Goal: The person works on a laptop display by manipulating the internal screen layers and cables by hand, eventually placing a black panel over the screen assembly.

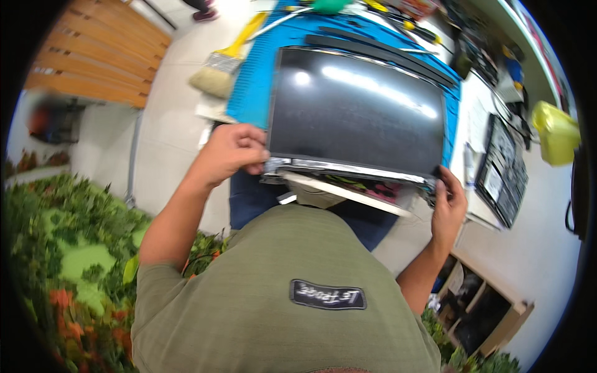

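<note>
A bare laptop screen panel (357, 115) with a dark, glossy face lies on a blue work mat (252, 102). Light from above reflects along its upper part. A silvery strip (348, 168) runs along its near edge. My left hand (239, 149) pinches the near left corner, thumb and fingers closed on it. At the near right corner, my right hand (449, 202) grips the panel by its edge, the fingers partly hidden. Long black trim strips (379, 56) rest on the mat behind the panel's far edge.
A brush (221, 68) with a yellow handle lies left of the mat. On the right, a black laptop base (502, 171) lies on a white surface near a yellow translucent container (553, 133). Below the panel, an open drawer (348, 191) is near my body. A wooden slatted bench (99, 50) stands left.
</note>
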Demonstrator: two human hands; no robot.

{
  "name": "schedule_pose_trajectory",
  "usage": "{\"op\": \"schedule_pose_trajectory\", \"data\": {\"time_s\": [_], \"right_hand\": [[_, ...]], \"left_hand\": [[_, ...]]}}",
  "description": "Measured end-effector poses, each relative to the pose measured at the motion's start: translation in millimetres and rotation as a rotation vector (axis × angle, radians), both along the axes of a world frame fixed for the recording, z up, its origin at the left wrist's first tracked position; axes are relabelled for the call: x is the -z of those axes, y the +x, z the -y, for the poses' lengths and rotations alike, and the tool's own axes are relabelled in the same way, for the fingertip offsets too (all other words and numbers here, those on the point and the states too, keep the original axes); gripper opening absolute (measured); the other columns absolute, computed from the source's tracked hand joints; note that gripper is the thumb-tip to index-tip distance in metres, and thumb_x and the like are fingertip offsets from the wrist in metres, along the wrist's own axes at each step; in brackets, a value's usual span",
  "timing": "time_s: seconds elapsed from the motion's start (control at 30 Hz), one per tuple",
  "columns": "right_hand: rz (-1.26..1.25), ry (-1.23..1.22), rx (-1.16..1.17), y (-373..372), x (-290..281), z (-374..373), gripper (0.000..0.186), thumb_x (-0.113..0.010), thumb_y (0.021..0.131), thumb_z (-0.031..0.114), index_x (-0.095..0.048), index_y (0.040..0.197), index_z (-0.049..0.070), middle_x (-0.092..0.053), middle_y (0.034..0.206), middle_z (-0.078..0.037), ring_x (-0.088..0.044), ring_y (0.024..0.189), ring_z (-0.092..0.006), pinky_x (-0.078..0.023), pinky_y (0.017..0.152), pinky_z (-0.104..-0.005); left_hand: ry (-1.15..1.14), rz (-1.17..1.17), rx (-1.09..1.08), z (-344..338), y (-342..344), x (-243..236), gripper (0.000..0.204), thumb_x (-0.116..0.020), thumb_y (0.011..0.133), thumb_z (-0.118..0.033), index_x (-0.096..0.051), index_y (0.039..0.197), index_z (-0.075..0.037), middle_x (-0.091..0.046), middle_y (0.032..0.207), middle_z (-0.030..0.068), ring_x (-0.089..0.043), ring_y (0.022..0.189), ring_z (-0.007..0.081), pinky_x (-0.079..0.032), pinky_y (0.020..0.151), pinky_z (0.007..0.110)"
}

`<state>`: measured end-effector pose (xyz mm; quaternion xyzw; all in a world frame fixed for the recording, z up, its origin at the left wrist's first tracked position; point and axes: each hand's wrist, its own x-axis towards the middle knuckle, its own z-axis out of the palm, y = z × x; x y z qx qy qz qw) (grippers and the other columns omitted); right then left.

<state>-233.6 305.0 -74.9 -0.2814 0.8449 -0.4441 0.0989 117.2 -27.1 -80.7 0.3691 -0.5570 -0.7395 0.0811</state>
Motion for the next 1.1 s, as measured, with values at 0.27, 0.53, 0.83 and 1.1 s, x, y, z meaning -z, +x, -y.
{"op": "schedule_pose_trajectory", "data": {"time_s": [0.27, 0.53, 0.83, 1.1], "right_hand": [[0.147, 0.024, -0.074, -14.8, -26.8, 20.9, 0.021, -0.076, 0.100, 0.002, -0.083, 0.119, -0.002, -0.084, 0.100, -0.009, -0.073, 0.089, -0.0128, -0.058, 0.083, -0.0294], [0.210, 0.135, -0.183, -42.1, -33.6, 9.9, 0.019, -0.077, 0.099, -0.001, -0.083, 0.117, -0.004, -0.084, 0.101, -0.010, -0.076, 0.093, -0.0134, -0.061, 0.086, -0.0296], [-0.099, 0.156, -0.387, -49.9, -34.4, 8.3, 0.017, -0.082, 0.095, 0.001, -0.083, 0.111, -0.001, -0.083, 0.100, -0.014, -0.080, 0.090, -0.0250, -0.063, 0.083, -0.0351], [-0.412, 0.158, -0.464, -41.3, -26.4, 3.4, 0.021, -0.075, 0.095, 0.001, -0.078, 0.116, 0.000, -0.076, 0.099, -0.017, -0.073, 0.095, -0.0376, -0.059, 0.086, -0.0467]], "left_hand": [[-0.082, 0.096, -0.056, 5.2, 32.2, 3.1, 0.036, -0.084, 0.093, -0.012, -0.070, 0.121, 0.005, -0.075, 0.088, 0.0076, -0.071, 0.069, 0.0144, -0.061, 0.064, 0.028], [-0.104, 0.120, -0.058, -2.7, 11.6, -0.4, 0.030, -0.082, 0.094, -0.012, -0.071, 0.116, 0.004, -0.076, 0.085, 0.0069, -0.070, 0.066, 0.0114, -0.061, 0.061, 0.026], [-0.144, 0.134, -0.041, -4.3, 9.5, -2.8, 0.029, -0.084, 0.093, -0.010, -0.071, 0.115, 0.005, -0.075, 0.082, 0.0064, -0.068, 0.062, 0.0108, -0.060, 0.060, 0.026], [-0.248, 0.226, -0.037, -12.1, -4.2, -27.5, 0.032, -0.087, 0.090, -0.004, -0.068, 0.113, 0.008, -0.075, 0.081, 0.0095, -0.070, 0.063, 0.0123, -0.059, 0.057, 0.026]]}}
